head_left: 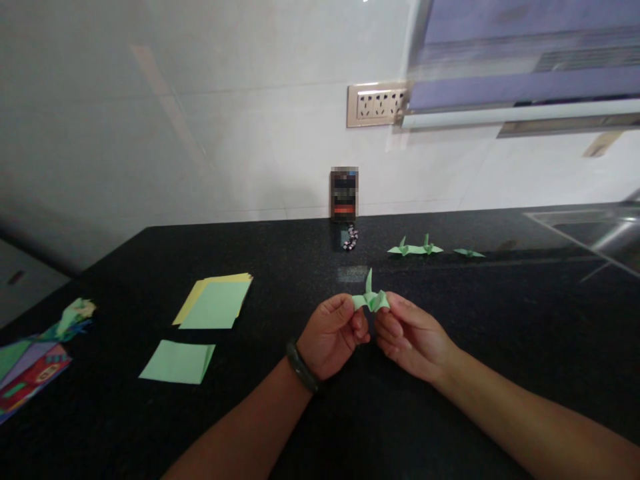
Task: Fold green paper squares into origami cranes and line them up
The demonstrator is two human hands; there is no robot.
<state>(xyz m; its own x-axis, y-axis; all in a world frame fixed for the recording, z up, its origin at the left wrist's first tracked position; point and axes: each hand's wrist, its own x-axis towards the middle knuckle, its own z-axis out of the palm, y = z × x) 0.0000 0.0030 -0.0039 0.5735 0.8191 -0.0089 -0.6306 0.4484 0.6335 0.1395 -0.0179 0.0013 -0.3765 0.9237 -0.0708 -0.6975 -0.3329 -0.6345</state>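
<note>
Between my two hands is a light green paper crane (371, 301), held above the black countertop with one pointed end sticking up. My left hand (334, 333), with a dark bangle at the wrist, pinches its left wing between thumb and fingers. The right wing is pinched the same way by my right hand (413, 333). Farther back to the right stand finished-looking green paper cranes (416, 249), two side by side, and a flatter green folded piece (469, 253) lies beside them.
Left of my hands lie a stack of green and yellow paper squares (216, 303) and a folded green sheet (177, 362). At the far left are a colourful packet (37, 377) and crumpled paper (75, 319). A phone (344, 193) leans on the wall, beaded strap (351, 237) below; a sink (590, 233) is at right.
</note>
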